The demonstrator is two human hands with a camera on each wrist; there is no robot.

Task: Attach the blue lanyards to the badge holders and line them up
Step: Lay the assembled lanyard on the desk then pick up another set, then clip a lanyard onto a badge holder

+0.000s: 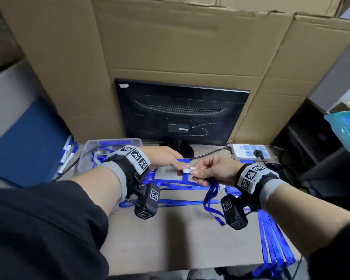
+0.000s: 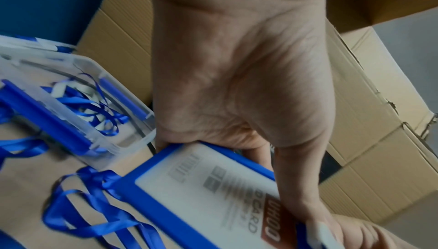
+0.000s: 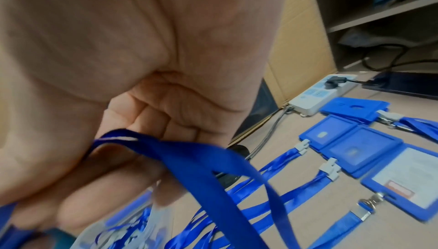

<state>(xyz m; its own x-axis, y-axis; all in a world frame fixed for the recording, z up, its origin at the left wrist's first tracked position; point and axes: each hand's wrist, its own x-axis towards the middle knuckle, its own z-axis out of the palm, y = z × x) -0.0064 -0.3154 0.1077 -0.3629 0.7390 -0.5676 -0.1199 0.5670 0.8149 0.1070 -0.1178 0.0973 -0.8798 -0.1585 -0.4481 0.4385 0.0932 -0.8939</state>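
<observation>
Fingers (image 2: 305, 197) of the left hand (image 1: 164, 158) curl round a holder (image 2: 208, 193) above the desk (image 1: 170, 235); the right hand (image 1: 212, 170) pinches a lanyard's (image 3: 213, 168) white clip (image 1: 188, 170) at its edge. A bin (image 1: 85, 156) crowds the left, a monitor (image 1: 182, 112) the back, finished holders (image 3: 355, 146) the right. The near desk lies open, bar loose lanyards.

Right hand (image 3: 147, 88) fills the view, fingers curled round a blue lanyard (image 3: 213, 168) trailing down. On the bench (image 3: 296, 225), blue badge holders (image 3: 350, 144) with lanyards clipped lie in a row near a white power strip (image 3: 317, 99).
</observation>
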